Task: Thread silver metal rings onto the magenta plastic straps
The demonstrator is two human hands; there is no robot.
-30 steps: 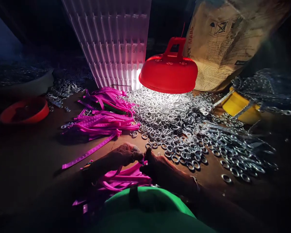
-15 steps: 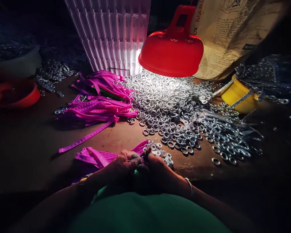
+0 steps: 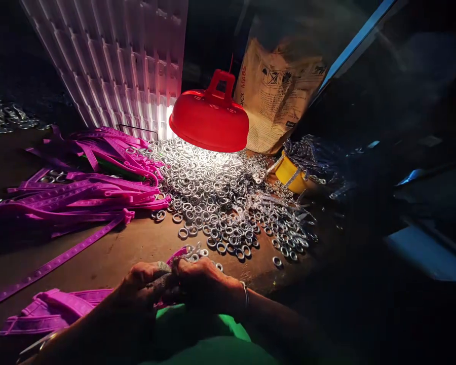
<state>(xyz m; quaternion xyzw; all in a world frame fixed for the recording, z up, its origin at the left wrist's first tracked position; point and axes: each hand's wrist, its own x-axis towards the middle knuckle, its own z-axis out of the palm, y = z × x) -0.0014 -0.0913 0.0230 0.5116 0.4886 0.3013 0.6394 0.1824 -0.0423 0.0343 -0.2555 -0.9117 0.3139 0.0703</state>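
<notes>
My left hand [image 3: 142, 282] and my right hand [image 3: 199, 281] meet at the near table edge, fingers closed together around the end of a magenta plastic strap [image 3: 177, 254] with a few metal rings [image 3: 196, 251] beside it. What exactly each finger pinches is hidden in shadow. A big heap of silver metal rings [image 3: 216, 195] lies just beyond the hands under a red lamp [image 3: 210, 119]. A pile of magenta straps [image 3: 83, 187] spreads at the left, with more straps [image 3: 53, 309] by my left wrist.
A white ribbed plastic panel [image 3: 114, 66] leans at the back. A printed paper sack [image 3: 279, 94] stands behind the lamp, and a yellow container [image 3: 291, 175] draped with chain sits to its right. The right side is dark. Green cloth [image 3: 213, 339] covers my lap.
The view has swung to the right, so everything on the table now appears further left. My hands stay joined at the table edge on the strap.
</notes>
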